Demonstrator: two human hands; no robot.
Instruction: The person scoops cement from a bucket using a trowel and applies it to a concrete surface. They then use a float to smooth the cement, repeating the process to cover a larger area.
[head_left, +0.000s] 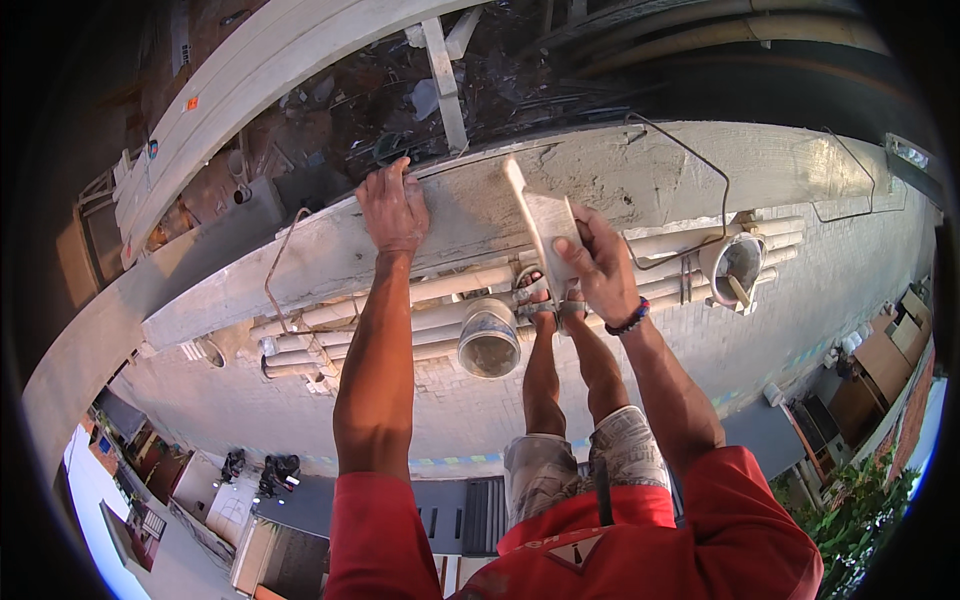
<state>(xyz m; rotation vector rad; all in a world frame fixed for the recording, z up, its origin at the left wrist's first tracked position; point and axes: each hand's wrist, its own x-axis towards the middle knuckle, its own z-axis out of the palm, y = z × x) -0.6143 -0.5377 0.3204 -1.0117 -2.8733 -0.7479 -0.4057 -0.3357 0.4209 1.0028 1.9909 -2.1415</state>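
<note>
My left hand (393,210) grips the top edge of a long, rough concrete beam (640,175), fingers curled over it. My right hand (598,260) holds a pale, flat trowel-like tool (545,220) tilted against the beam's face, its long edge pointing away from me. Beneath the beam, my sandalled feet (535,290) rest among horizontal bamboo poles (420,318). A bucket with grey contents (488,350) hangs or sits by the poles left of my feet. A second bucket (728,250), at the right, has a stick-like tool in it.
Bent metal rods (722,180) hook over the beam. A curved pale beam (240,70) arches at upper left above a littered dark area (330,110). Far below lie a paved surface (820,300), parked motorbikes (280,470), roofs (430,520) and leafy plants (850,510).
</note>
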